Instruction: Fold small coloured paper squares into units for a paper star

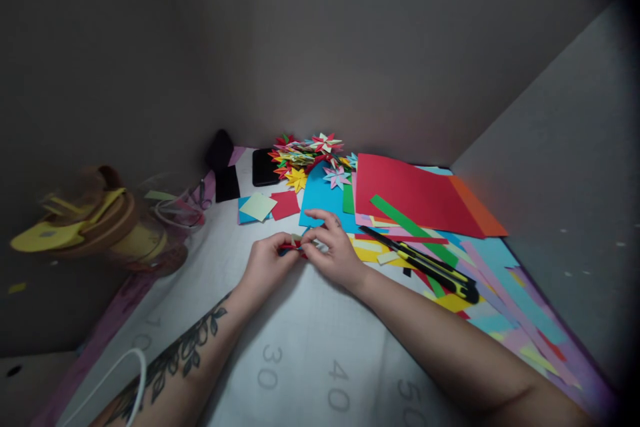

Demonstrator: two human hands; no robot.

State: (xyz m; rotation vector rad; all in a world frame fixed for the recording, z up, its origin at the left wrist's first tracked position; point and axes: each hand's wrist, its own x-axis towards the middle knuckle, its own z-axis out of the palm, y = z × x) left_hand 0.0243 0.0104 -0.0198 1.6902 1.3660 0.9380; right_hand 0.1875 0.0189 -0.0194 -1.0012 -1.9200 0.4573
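Observation:
A small folded paper piece [295, 247], with red, blue and pale parts showing, is pinched between my two hands over the white mat. My left hand [273, 257] is closed on its left side, thumb and fingers together. On its right side, the fingertips of my right hand [333, 250] press on the paper, with the index finger raised. My fingers hide much of the piece. Just beyond my hands lie a pale green square [258, 207], a red square [285, 205] and a blue sheet [320, 200].
Folded paper stars [297, 179] are heaped at the back beside a black phone [265, 167]. Large red sheets [415, 193], a yellow-black cutter [435, 271] and coloured strips cover the right. At the left stand a tumbler [135, 233] and a white cable [143, 380].

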